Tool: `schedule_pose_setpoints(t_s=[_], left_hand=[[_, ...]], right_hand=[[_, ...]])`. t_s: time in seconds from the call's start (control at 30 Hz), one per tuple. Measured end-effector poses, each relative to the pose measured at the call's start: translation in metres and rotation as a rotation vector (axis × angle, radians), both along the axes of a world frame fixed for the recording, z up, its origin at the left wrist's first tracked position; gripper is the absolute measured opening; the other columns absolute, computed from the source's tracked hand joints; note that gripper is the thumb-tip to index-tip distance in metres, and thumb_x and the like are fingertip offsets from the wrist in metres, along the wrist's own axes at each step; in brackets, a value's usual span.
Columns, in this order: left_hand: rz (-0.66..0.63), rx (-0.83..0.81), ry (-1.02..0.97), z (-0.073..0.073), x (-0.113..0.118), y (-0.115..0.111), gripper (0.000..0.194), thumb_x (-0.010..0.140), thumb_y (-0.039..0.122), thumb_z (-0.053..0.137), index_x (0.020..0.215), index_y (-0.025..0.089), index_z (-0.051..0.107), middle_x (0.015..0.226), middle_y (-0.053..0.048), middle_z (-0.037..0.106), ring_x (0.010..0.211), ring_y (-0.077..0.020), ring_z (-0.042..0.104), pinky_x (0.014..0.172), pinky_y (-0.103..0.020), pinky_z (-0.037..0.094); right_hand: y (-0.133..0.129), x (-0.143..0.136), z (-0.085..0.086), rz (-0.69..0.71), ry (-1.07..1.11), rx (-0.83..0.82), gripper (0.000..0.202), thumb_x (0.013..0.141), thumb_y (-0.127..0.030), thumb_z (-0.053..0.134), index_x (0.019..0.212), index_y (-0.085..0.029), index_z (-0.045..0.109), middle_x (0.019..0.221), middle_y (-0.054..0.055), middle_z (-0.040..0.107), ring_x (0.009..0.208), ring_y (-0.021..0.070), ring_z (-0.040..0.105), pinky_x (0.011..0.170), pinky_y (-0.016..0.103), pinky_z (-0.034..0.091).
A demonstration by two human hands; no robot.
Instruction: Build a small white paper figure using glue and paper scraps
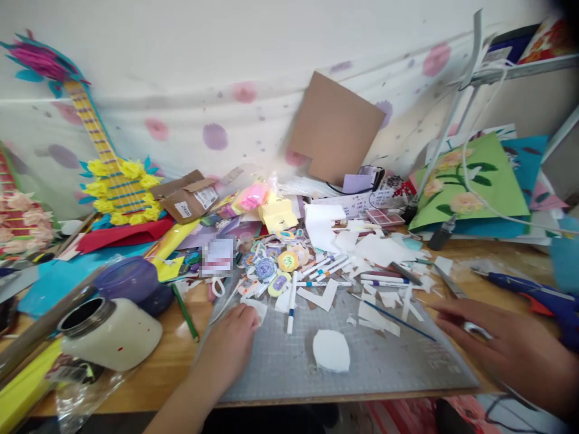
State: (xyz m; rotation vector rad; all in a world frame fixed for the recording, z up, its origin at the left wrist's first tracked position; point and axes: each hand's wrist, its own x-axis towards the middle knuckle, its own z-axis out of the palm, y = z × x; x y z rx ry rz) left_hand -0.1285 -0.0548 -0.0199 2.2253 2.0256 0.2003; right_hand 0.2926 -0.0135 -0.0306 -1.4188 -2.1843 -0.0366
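Note:
My left hand [233, 340] rests on the left part of the grey cutting mat [280, 377], fingers curled under. A white paper scrap [257, 306] lies against its fingertips; what the fingers hold, if anything, is hidden. At the mat's right edge, my right hand [502, 343] is bent around what appear to be scissors [450, 282]. Their silver blade points up and left beyond the knuckles, and a pale loop shows between the fingers. Between both hands lies a white cut-out [332, 351] with rounded corners. A thin blue stick [398, 319] lies near my right fingertips.
Small decorated paper pieces [265, 269], markers [292, 304] and white offcuts [380, 247] crowd the mat's far side. An uncapped cream jar [117, 334] lies tilted at left beside a green pencil [184, 313]. A blue glue gun [529, 292] sits at right.

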Motion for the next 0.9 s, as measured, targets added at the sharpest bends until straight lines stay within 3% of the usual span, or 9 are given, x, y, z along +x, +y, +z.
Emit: schedule_pose_setpoints(t_s=[0.17, 0.23, 0.37, 0.47, 0.57, 0.73, 0.9], left_hand=[[-0.006, 0.029, -0.328, 0.017, 0.023, 0.008, 0.017, 0.089, 0.025, 0.036, 0.075, 0.022, 0.045, 0.070, 0.001, 0.056, 0.066, -0.0175, 0.054, 0.062, -0.028, 0.038], [-0.048, 0.022, -0.467, 0.027, 0.045, 0.014, 0.016, 0.088, 0.026, 0.039, 0.075, 0.022, 0.047, 0.066, 0.002, 0.057, 0.064, -0.0161, 0.055, 0.061, -0.026, 0.039], [-0.230, -0.009, -0.561, 0.041, 0.097, 0.030, 0.010, 0.083, 0.019, 0.048, 0.076, 0.021, 0.054, 0.066, 0.003, 0.061, 0.060, -0.0132, 0.056, 0.058, -0.023, 0.040], [-0.402, 0.031, -0.491, 0.039, 0.133, 0.044, 0.008, 0.082, 0.017, 0.053, 0.080, 0.020, 0.059, 0.074, 0.002, 0.065, 0.070, -0.0137, 0.059, 0.064, -0.023, 0.042], [-0.592, 0.065, -0.380, 0.026, 0.156, 0.056, 0.015, 0.084, 0.014, 0.050, 0.089, 0.019, 0.063, 0.085, -0.001, 0.068, 0.080, -0.0146, 0.060, 0.072, -0.024, 0.044], [-0.653, 0.063, -0.286, 0.005, 0.160, 0.068, 0.015, 0.079, 0.015, 0.056, 0.082, 0.022, 0.069, 0.096, -0.004, 0.069, 0.092, -0.0212, 0.059, 0.084, -0.034, 0.043], [-0.503, 0.113, -0.294, 0.012, 0.129, 0.083, 0.028, 0.078, 0.007, 0.050, 0.090, 0.022, 0.070, 0.092, -0.004, 0.070, 0.091, -0.0202, 0.060, 0.081, -0.032, 0.045]], right_hand=[[-0.006, -0.033, 0.012, 0.170, 0.022, -0.141, 0.017, 0.089, -0.029, 0.049, 0.094, -0.023, 0.064, 0.096, 0.007, 0.069, 0.091, 0.0206, 0.065, 0.080, 0.031, 0.052], [-0.005, -0.049, 0.009, 0.210, -0.049, -0.225, 0.018, 0.089, -0.024, 0.049, 0.096, -0.021, 0.065, 0.098, 0.008, 0.066, 0.093, 0.0215, 0.062, 0.082, 0.034, 0.050], [0.001, -0.076, -0.001, 0.148, -0.166, -0.264, 0.025, 0.079, -0.028, 0.063, 0.102, -0.018, 0.065, 0.098, 0.010, 0.062, 0.093, 0.0268, 0.058, 0.083, 0.042, 0.048], [0.006, -0.084, -0.005, 0.138, -0.184, -0.239, 0.018, 0.079, -0.028, 0.064, 0.094, -0.018, 0.066, 0.095, 0.009, 0.061, 0.093, 0.0274, 0.056, 0.081, 0.041, 0.046], [0.013, -0.080, -0.007, 0.137, -0.208, -0.217, 0.010, 0.083, -0.018, 0.056, 0.081, -0.017, 0.065, 0.086, 0.007, 0.061, 0.086, 0.0252, 0.055, 0.076, 0.038, 0.046], [0.024, -0.061, -0.011, 0.142, -0.213, -0.187, 0.014, 0.085, -0.017, 0.051, 0.082, -0.017, 0.066, 0.083, 0.009, 0.061, 0.084, 0.0269, 0.055, 0.075, 0.042, 0.045], [0.010, -0.051, -0.003, 0.176, 0.012, -0.043, 0.021, 0.090, -0.023, 0.045, 0.092, -0.020, 0.066, 0.086, 0.009, 0.065, 0.082, 0.0237, 0.059, 0.074, 0.038, 0.049]])
